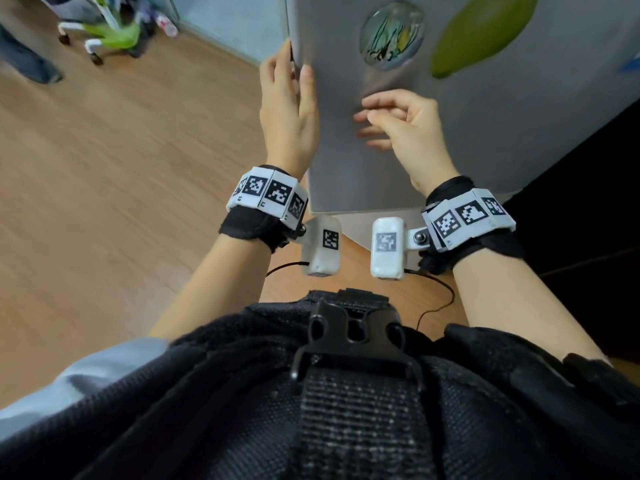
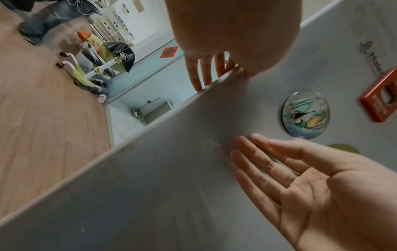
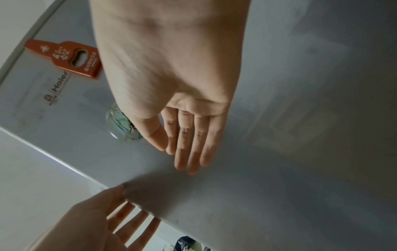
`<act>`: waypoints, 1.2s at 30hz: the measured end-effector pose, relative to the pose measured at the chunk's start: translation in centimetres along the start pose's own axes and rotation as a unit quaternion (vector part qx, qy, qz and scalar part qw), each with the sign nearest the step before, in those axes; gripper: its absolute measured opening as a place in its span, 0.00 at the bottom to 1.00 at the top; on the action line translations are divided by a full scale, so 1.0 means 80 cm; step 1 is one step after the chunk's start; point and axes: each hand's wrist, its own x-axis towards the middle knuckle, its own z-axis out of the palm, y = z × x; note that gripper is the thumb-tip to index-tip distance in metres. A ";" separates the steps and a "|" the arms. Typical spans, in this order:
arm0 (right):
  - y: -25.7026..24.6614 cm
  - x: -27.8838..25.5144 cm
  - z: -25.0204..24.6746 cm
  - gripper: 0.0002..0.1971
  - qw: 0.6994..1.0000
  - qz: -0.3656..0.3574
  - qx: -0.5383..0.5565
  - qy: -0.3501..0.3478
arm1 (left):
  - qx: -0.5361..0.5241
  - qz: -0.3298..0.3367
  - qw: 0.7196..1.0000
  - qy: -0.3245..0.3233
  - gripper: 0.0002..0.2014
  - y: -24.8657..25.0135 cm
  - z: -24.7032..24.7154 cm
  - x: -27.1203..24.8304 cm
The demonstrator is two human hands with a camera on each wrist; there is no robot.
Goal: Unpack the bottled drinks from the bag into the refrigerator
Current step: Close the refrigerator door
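Observation:
The grey refrigerator door fills the upper right of the head view. My left hand holds its left edge, thumb on the front face and fingers behind the edge. My right hand is beside it at the door's front, fingers straight and together, and holds nothing. In the right wrist view the right hand lies flat over the door, and the left hand clasps the edge below. No bag or bottled drinks from it are in view.
On the door sit a round glass magnet, a green leaf-shaped magnet and an orange bottle opener. A green and white wheeled chair, a person's leg and a plastic bottle are on the wooden floor to the left.

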 end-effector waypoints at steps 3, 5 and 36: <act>0.001 0.042 0.004 0.09 1.000 0.001 0.007 0.013 | -0.024 -0.025 0.999 -0.015 0.23 -0.014 0.016 0.039; 0.006 0.065 0.006 0.08 1.000 -0.002 0.008 0.013 | -0.047 -0.037 0.998 -0.022 0.26 -0.027 0.027 0.060; 0.021 0.265 0.019 0.19 0.959 0.083 0.016 0.270 | -0.185 0.016 0.932 -0.312 0.51 -0.097 0.195 0.294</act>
